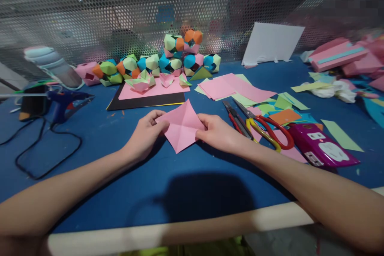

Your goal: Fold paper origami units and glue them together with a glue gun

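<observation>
A square of pink paper (pixel 181 128) with crossing crease lines is held just over the blue table, turned so a corner points toward me. My left hand (pixel 147 132) pinches its left corner, thumb on top and fingers beneath. At the right corner, my right hand (pixel 217 132) grips the same sheet between thumb and fingers. Behind the paper lie pink sheets on a black board (pixel 144 104), with small folded paper pieces (pixel 141 82) on them. Right of my right hand are red-and-yellow-handled scissors (pixel 264 124) and a red utility knife (pixel 237 118).
Folded paper balls (pixel 150 64) line the back by a perforated metal panel (pixel 120 16). A blue glue gun (pixel 64 102) with its cord and a bottle (pixel 52 66) stand left. Loose pink sheets (pixel 234 86), paper scraps (pixel 285 117) and a purple box (pixel 322 146) lie right.
</observation>
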Demonstrator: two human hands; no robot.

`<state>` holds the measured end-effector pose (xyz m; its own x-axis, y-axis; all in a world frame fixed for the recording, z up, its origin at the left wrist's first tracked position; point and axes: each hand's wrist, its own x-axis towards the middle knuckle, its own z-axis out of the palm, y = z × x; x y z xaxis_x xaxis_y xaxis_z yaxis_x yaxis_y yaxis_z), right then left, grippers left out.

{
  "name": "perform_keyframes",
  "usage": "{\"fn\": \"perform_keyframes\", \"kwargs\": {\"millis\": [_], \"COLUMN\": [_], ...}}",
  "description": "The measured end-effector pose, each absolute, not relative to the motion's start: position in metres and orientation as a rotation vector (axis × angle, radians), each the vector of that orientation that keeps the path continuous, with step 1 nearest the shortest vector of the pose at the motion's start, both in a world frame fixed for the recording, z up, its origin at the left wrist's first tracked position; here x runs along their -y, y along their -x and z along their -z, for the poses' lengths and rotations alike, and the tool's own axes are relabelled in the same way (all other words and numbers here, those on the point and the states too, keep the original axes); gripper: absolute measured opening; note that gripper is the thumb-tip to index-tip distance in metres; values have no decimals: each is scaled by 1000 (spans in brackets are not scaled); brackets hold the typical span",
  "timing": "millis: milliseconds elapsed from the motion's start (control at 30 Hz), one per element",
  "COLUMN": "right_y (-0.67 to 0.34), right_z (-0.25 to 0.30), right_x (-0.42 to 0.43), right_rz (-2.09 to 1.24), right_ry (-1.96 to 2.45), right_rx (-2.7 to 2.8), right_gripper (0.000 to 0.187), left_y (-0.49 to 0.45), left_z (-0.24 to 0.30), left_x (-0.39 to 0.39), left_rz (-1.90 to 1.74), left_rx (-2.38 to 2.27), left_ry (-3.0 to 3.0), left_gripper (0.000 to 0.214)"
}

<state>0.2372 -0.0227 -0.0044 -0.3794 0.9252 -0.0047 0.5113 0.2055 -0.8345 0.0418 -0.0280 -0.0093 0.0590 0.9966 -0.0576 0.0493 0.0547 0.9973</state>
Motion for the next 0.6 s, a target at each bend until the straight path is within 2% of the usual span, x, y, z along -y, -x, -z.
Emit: {"fn": "perform_keyframes", "kwargs": {"millis": [100,200,467,600], "right_y": [-238,-238,-243,-246], "right_z": [5,6,4,1], "right_x": [22,21,18,18], "right_rz": [-1003,-1002,-1140,-1170], "right_ry": [1339,1294,1263,1229], "right_rx": [2004,1987,1890,1976], "right_gripper": [6,4,12,21], "left_y": [-41,-42,-38,-38], "left_z": [11,13,9,4], "left_x": [26,26,21,22], "left_rz": [-1048,-989,-1029,-978], "left_rx": [-1223,-1213,-1118,-1095], "left_ry": [-1182,-1161,-1028,-1017], "left_gripper": [12,15,16,25]}}
